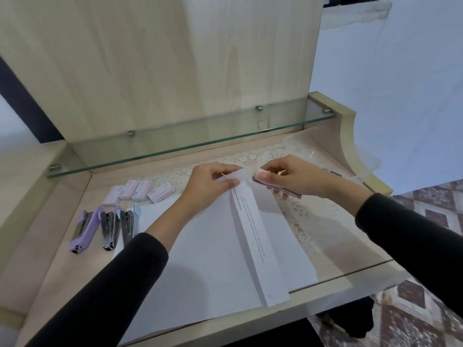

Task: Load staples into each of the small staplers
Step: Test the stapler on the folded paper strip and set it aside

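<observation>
Stapler point(292, 194), pink, was gripped in our right hand point(295, 176) at 1 o'clock; left hand point(208, 184) pinched folded paper point(250, 226). Three opened staplers point(109, 227) lay at 9 o'clock. Risk, we judged: loose pinch, crooked staple.

A glass shelf point(190, 146) overhangs the back of the counter point(62, 276). Staplers point(109, 227) and boxes point(136, 191) crowd the left and papers point(213, 259) cover the middle. Bare counter lies front-left and right of the papers.

Long plain black sleeves on both arms: left sleeve point(112, 284), right sleeve point(413, 234). Fabric smooth, close-fitting, a few soft folds, ends at the wrists with plain edges. Left hand point(213, 186) and right hand point(295, 179) bare.
</observation>
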Motion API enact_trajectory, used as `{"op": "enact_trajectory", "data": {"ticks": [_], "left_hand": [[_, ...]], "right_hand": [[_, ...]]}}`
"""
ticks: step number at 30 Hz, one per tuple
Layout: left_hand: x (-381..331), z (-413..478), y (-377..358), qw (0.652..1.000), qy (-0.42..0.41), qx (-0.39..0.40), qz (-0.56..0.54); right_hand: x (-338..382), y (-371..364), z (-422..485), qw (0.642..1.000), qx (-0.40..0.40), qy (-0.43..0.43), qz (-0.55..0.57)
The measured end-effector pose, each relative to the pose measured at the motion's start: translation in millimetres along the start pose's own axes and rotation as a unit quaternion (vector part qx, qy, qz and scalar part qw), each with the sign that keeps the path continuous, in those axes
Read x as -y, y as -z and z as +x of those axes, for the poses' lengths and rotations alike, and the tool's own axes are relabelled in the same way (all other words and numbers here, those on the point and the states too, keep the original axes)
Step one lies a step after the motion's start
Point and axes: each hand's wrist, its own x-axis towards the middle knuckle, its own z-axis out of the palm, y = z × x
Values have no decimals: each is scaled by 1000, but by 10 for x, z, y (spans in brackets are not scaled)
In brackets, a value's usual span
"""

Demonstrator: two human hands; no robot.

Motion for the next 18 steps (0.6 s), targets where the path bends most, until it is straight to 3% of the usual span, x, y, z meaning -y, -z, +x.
{"op": "enact_trajectory", "data": {"ticks": [6, 12, 18], "left_hand": [[2, -39, 3, 1000, -12, -19, -10], [10, -60, 15, 999, -39, -14, 25], [35, -45, 30, 994, -60, -54, 79]], "right_hand": [[109, -28, 114, 1000, -5, 14, 15], [117, -101, 174, 999, 14, 23, -33], [172, -122, 200, 990, -27, 74, -113]]}}
